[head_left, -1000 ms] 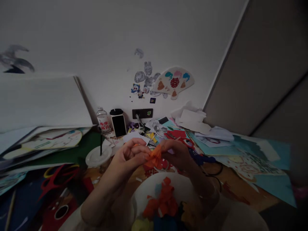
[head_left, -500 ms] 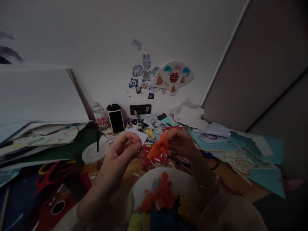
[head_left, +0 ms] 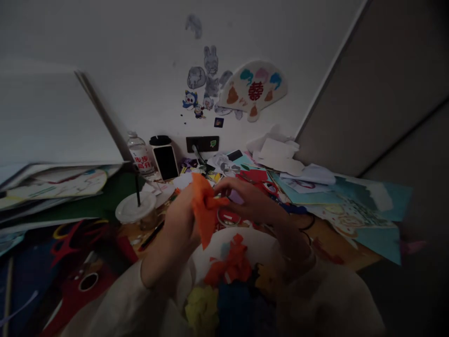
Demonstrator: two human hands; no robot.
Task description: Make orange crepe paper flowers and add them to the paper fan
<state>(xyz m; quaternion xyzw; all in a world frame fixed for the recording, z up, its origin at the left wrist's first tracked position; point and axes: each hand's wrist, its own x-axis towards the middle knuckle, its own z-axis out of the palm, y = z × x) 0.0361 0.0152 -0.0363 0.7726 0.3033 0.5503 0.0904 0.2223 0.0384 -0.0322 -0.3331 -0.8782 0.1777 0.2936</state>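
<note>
The left hand [head_left: 180, 220] is closed around a piece of crumpled orange crepe paper [head_left: 205, 206], which stands up from its grip above a white plate [head_left: 261, 248]. The right hand [head_left: 249, 199] is curled and pinches a fold of the paper between its fingers, a black band around its wrist [head_left: 308, 224]. On the plate, directly below the hands, lies a heap of orange, yellow and blue paper scraps [head_left: 229, 285]. Just left of the left hand stand a plastic lidded cup [head_left: 135, 208] with a black straw and a black pen [head_left: 151, 235] lying nearby. Beyond the hands are a clear bottle [head_left: 138, 152], a phone [head_left: 165, 162] and a wall socket [head_left: 202, 143]. Red scissors [head_left: 68, 241] lie far left, and coloured sheets [head_left: 365, 215] cover the right of the wooden worktop [head_left: 345, 252].
</note>
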